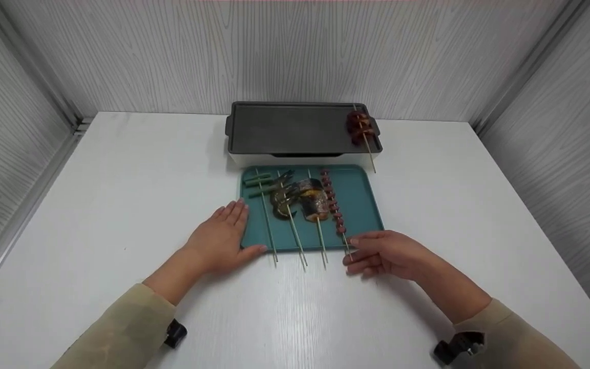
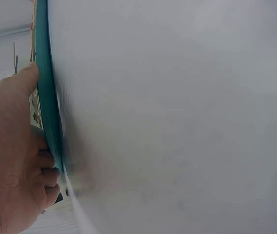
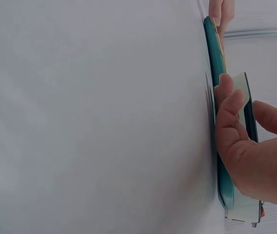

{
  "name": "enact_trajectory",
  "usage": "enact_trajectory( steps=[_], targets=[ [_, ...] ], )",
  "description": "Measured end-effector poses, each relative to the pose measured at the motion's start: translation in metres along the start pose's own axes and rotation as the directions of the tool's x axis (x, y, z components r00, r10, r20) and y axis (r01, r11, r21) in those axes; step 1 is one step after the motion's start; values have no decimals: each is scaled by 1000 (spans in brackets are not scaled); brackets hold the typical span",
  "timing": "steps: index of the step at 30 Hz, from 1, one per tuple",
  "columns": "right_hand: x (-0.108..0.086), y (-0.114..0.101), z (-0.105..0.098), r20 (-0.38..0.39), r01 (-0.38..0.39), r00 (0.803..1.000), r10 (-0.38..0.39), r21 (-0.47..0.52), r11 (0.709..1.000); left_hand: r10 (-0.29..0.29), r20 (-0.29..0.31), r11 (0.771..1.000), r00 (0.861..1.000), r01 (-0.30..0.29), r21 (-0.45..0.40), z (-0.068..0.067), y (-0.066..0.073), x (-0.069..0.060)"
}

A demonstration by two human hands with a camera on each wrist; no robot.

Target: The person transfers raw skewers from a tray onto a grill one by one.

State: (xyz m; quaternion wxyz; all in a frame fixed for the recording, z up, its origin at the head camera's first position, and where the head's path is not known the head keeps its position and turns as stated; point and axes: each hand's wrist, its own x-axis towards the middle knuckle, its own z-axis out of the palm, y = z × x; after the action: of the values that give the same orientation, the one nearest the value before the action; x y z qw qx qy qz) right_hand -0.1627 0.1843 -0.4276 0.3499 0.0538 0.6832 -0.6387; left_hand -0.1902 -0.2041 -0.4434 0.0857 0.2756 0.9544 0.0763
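On the white table lies a teal tray [image 1: 359, 197], bearing several skewers side by side. My left hand [image 1: 219, 238] rests against the tray's left edge, fingers extended, thumb along the near-left corner. From left to right lie a green vegetable skewer [image 1: 260, 181], a shrimp skewer [image 1: 281, 202], a fish skewer [image 1: 315, 199] and a skewer of small reddish pieces [image 1: 332, 202]. At the near-right edge, my right hand [image 1: 390, 254] surrounds the reddish skewer's stick end. Thumb and fingers stand apart in the right wrist view; no firm grip shows there.
Behind the tray stands a flat dark grill plate [image 1: 295, 128] on a white base. A skewer of dark red glazed pieces [image 1: 360, 127] lies at its right end, its stick hanging over the front edge. Pale panels [image 1: 295, 51] wall the table in at the back and sides.
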Motion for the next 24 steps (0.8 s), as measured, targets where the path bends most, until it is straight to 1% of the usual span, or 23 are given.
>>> enact_trajectory(
  steps=[10, 24],
  targets=[
    [0, -1, 1, -2, 5, 1000, -5, 10, 1000, 1, -4, 1000, 1000, -1, 8, 2, -1, 1],
    [-2, -1, 4, -71, 17, 997, -20, -36, 999, -13, 8, 1000, 1000, 12, 3, 1, -1, 1]
  ],
)
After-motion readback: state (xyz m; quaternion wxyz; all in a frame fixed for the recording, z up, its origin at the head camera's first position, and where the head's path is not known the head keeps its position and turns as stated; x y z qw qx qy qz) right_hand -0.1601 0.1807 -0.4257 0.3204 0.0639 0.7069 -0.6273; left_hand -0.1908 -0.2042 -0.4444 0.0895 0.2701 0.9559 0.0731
